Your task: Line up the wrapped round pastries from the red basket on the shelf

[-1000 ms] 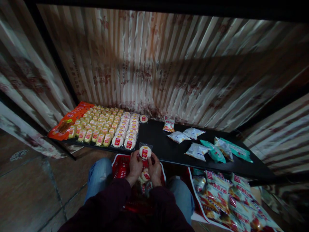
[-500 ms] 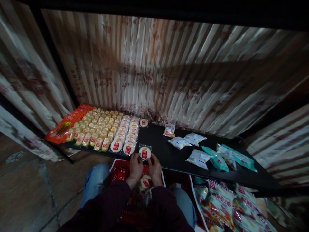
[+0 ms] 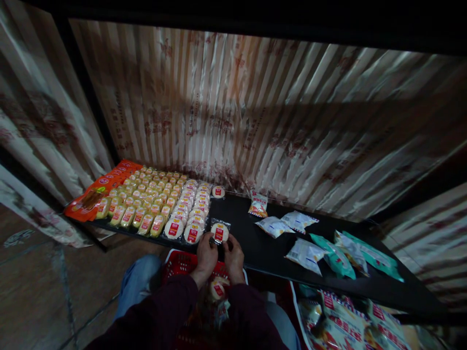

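We hold a round wrapped cake (image 3: 219,232) at the black surface's (image 3: 255,245) near edge, just right of the packet rows (image 3: 191,214); left hand (image 3: 206,255) and right hand (image 3: 233,257) each have their grip clamped on its wrapper.

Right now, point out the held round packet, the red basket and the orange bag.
held round packet (image 3: 220,233): head view, red label.
red basket (image 3: 180,263): head view, mesh wall.
orange bag (image 3: 86,201): head view, printed face.
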Demonstrator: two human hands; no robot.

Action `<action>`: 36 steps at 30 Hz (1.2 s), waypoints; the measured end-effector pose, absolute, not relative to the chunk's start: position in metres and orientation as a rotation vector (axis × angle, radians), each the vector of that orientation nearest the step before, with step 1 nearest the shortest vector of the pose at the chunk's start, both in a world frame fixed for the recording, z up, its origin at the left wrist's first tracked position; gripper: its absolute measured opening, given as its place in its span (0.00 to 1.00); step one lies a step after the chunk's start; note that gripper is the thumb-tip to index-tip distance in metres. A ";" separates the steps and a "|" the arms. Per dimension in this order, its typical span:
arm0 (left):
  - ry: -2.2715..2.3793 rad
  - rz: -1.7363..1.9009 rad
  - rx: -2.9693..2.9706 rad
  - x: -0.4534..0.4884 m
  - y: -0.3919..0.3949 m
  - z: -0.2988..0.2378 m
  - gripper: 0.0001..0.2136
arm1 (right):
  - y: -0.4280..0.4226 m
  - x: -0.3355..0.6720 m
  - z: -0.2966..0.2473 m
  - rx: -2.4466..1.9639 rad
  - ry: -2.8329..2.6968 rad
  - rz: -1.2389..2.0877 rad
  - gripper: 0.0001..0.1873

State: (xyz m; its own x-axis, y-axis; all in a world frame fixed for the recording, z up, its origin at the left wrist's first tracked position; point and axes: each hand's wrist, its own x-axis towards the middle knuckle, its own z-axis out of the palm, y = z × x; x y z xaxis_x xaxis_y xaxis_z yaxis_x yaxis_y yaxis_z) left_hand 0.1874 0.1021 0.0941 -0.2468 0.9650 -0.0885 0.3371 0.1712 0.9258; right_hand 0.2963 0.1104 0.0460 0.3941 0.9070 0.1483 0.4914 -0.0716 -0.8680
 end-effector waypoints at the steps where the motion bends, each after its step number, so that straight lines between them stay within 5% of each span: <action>1: 1.714 1.079 1.247 0.188 0.104 0.093 0.17 | 0.112 0.296 0.046 -1.719 -1.237 0.554 0.29; 17: 1.678 1.133 1.239 0.203 0.127 0.090 0.18 | 0.138 0.301 0.039 -1.691 -1.183 0.515 0.23; 36: 1.685 1.109 1.260 0.213 0.155 0.099 0.19 | 0.169 0.301 0.036 -1.624 -1.252 0.499 0.28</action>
State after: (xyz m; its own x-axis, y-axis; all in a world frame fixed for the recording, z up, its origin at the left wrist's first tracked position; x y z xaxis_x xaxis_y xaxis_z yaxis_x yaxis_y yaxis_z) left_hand 0.2133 0.1548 0.0991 -0.2392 0.9689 -0.0642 0.3237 0.1419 0.9354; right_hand 0.3014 0.1691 0.0362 0.3830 0.8938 0.2333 0.4883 0.0185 -0.8725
